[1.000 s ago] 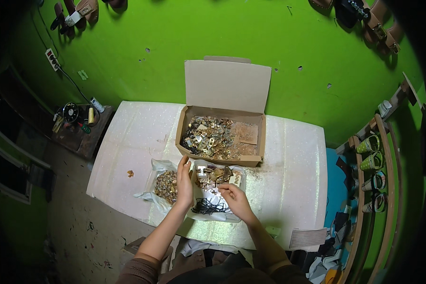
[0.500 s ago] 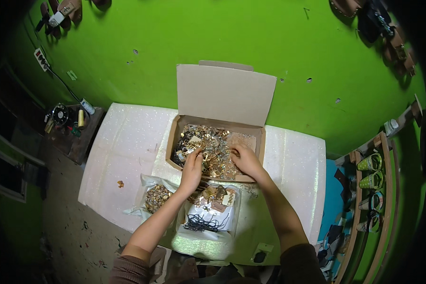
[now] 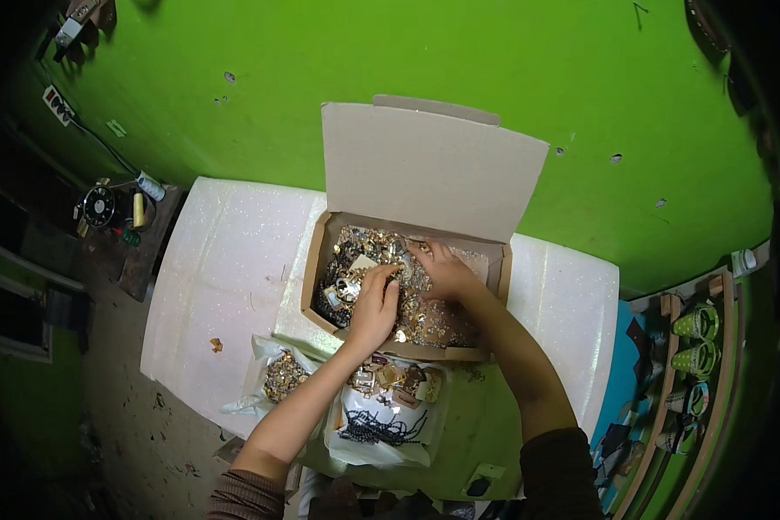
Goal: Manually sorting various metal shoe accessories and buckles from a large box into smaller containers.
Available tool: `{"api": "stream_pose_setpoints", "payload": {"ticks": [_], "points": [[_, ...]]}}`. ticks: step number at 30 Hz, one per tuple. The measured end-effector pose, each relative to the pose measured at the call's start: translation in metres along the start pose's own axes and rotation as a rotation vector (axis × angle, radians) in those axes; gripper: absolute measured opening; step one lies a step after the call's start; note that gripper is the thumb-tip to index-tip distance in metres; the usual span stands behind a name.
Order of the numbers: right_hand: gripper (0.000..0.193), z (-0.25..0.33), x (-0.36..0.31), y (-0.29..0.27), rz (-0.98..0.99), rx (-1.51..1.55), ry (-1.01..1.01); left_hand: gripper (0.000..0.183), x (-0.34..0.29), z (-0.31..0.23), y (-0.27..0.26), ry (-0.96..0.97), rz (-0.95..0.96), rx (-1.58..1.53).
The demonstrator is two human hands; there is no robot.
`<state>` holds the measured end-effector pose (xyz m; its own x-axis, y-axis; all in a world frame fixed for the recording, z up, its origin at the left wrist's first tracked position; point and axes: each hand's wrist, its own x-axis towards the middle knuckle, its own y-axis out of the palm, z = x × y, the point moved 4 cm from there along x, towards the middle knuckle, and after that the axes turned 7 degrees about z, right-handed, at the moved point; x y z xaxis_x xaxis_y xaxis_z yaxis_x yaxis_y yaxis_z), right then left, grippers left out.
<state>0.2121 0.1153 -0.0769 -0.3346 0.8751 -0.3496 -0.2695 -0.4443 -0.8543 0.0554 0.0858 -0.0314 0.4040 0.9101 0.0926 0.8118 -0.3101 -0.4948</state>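
A brown cardboard box (image 3: 433,165) stands on the white table with its lid raised. Inside lies a heap of small gold and silver beads and metal trinkets (image 3: 422,322), with black beads along the left side. My left hand (image 3: 375,303) rests on the middle of the heap, fingers stretched out and close together. Just right of it, my right hand (image 3: 446,273) reaches into the heap with its fingers apart. Both hands touch the trinkets; no single piece shows in either grip. A cream card (image 3: 363,263) lies among the beads beside my left fingers.
In front of the box, a clear tray holds black bead strands (image 3: 381,427) and gold buckle-like pieces (image 3: 390,376). Left of it is a plastic bag of beads (image 3: 283,377). A rack with green shoes (image 3: 695,357) stands right; a side table with a fan (image 3: 99,205) stands left.
My right hand has moved left and farther into the heap, closer to my left hand. My left hand has shifted slightly right and nearer. The whole view has tilted and shifted a little.
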Motion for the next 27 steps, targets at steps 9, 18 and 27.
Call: {"api": "stream_pose_setpoints", "payload": {"ticks": [9, 18, 27], "points": [[0.104, -0.008, 0.006, 0.0, -0.001, 0.049, 0.037, 0.028, 0.003, 0.009, -0.003, -0.024, -0.037, -0.043], [0.098, -0.004, 0.0, 0.002, -0.025, 0.061, 0.002, 0.027, 0.0, 0.008, -0.003, -0.003, -0.056, -0.019], [0.09, 0.0, -0.001, 0.016, -0.108, 0.081, -0.031, 0.024, -0.004, 0.009, -0.003, 0.008, -0.087, -0.028]]}}
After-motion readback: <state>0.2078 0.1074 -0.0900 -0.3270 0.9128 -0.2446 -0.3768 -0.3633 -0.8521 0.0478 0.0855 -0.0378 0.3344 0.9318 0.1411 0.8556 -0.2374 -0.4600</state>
